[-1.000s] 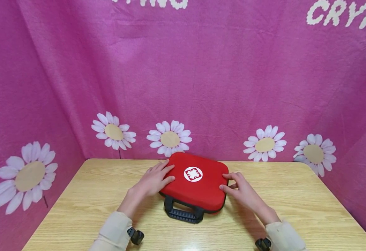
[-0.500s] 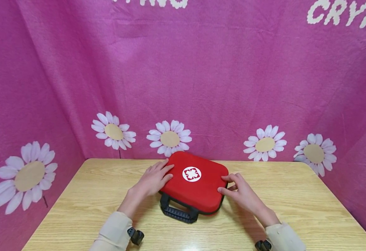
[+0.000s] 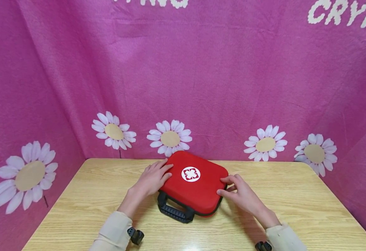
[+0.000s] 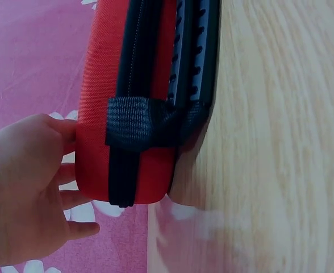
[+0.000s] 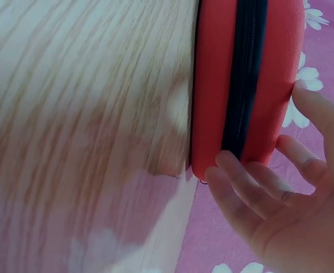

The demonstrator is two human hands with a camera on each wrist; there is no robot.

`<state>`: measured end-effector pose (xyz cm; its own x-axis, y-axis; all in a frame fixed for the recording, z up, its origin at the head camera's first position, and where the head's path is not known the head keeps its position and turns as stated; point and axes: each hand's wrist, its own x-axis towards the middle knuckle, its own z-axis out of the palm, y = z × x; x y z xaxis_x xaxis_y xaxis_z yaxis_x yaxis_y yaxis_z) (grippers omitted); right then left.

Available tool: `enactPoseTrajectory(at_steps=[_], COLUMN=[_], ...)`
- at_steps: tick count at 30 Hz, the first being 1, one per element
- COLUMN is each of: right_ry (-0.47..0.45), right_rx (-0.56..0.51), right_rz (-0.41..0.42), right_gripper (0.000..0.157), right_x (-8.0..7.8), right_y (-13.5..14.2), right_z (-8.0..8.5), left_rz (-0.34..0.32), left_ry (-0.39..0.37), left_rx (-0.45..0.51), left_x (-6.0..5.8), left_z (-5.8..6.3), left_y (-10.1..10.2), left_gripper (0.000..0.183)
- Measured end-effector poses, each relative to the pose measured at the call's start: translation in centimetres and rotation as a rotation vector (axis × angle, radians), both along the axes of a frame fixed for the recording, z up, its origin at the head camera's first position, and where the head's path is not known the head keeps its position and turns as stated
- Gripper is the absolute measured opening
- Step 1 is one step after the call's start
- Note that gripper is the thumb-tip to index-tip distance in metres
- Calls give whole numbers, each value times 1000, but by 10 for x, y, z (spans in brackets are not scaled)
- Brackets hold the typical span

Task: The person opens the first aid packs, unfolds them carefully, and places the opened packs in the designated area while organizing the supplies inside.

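A red first-aid kit case [image 3: 201, 184] lies flat on the wooden table, turned at an angle, with a white round emblem on its lid. Its black carrying handle [image 3: 176, 212] points toward the near left. At the case's left side my left hand [image 3: 151, 179] rests with extended fingers, touching the lid's edge. My right hand [image 3: 242, 193] touches the right side, thumb and index finger on the lid's edge. In the right wrist view, other fingertips lie against the side near the black zipper [image 5: 245, 74]. The zipper looks closed all along the visible sides.
The wooden table [image 3: 296, 202] spreads around the case. Behind and beside it hangs a pink cloth [image 3: 214, 87] with printed daisies and white letters. Each wrist wears a small black camera, such as the left one [image 3: 135, 236].
The case has turned slightly clockwise, its handle and near right corner swinging to the left. My right hand has followed a little; my left hand has barely moved.
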<state>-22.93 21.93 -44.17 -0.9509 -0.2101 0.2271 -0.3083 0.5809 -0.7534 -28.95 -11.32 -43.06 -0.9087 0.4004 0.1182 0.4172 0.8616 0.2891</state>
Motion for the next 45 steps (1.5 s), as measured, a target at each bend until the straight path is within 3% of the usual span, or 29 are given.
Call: enactPoseTrajectory(at_steps=[9,15,19,26,32,36,40,45], right_ry=[50,182,230,258,168,98,66,17], right_rx=[45,76,36,64,71,62,61,30], right_rz=[22,-9,-26,-51,-39,15,38,-1], right_gripper=[40,27,22,20,26,37,40,39], right_x=[3,-1,-9,-27,-39,-42,-42,-38], right_y=[1,8,15,30,37,36,33,28], right_z=[-1,-3,-2,1,0,-3,-8,-10], left_rz=[-1,8,-37,-125,-130,-127,-145,-159], left_ry=[38,117,135,151,134,115,97,66], left_rx=[35,72,67,14,-90,-126,-134,-111], left_x=[0,5,10,14,18,22,23,21], left_z=[-1,4,6,13,13,7,0,-3], left_y=[1,13,27,62,95,109,112,107], left_gripper=[50,46,44,46,56,63,64,63])
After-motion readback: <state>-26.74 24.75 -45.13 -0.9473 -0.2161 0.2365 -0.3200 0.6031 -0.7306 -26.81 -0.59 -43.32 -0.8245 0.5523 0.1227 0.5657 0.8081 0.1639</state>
